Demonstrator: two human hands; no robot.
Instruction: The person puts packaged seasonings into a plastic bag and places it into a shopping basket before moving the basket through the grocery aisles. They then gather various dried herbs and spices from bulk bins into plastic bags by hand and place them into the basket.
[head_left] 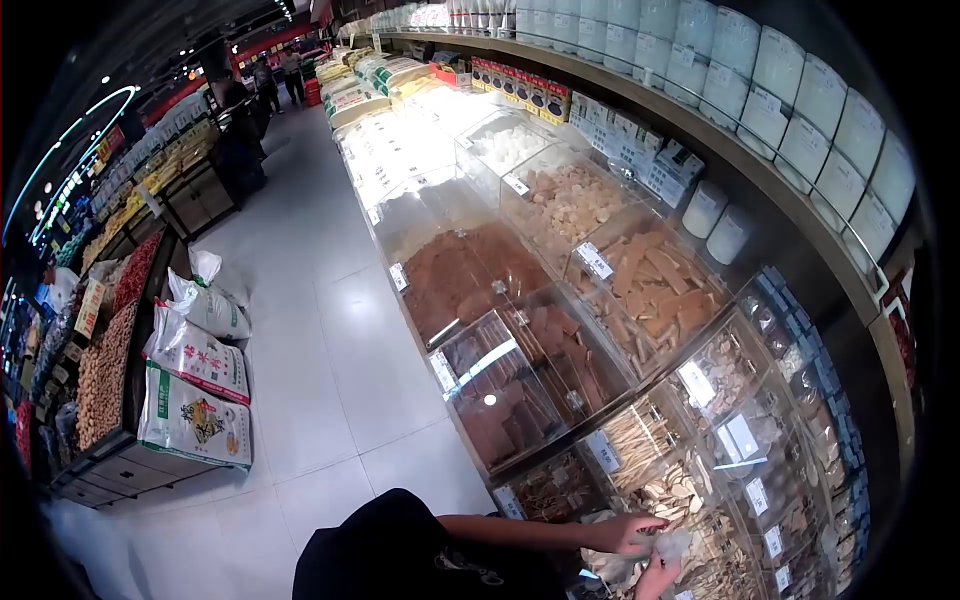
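Over the bins at the bottom right, my left hand [622, 534] reaches out from a dark short sleeve. Its fingers are closed at the edge of a thin, clear plastic bag [673, 545]. My right hand [656, 578] comes up from below, its fingers pinching the same bag from the other side. Part of the right hand is cut off by the dark rim of the view. Just beyond my hands lie pale dried slices [677, 492] in a clear bin. Thin, light dried sticks [640, 440] fill the bin above them.
Clear bins of brown powder [460, 270], brown slabs [650, 285] and lumpy sugar-like pieces [575, 195] run along the counter. White canisters [790, 75] line the shelf above. Across the tiled aisle [350, 390], printed sacks [195, 415] lean on a nut stand. People stand far down the aisle.
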